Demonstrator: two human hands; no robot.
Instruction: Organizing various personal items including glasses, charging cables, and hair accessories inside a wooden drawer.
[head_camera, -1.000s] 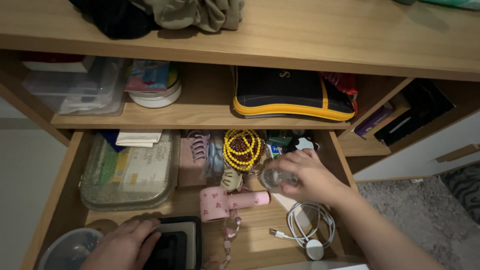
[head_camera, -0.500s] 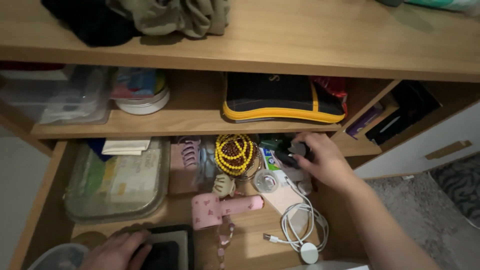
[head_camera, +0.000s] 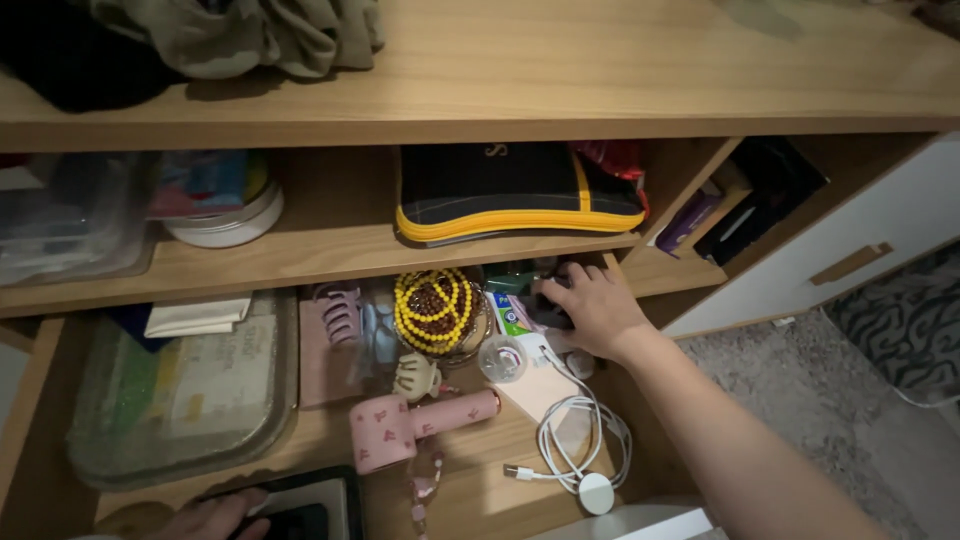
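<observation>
Fingers (head_camera: 560, 290) of the right hand (head_camera: 592, 312) curl on something dark at the crowded drawer (head_camera: 480, 480)'s back corner, shelf (head_camera: 330, 250) edge just above, beads (head_camera: 434, 310) leftward.

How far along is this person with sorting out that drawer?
Early, by the look of it. Done: the drawer stands open. In hand: the right hand reaches into the back right corner onto a dark thing, the left hand rests on a black case. Left: beads, pink dryer, white cable and clips lie jumbled.
</observation>
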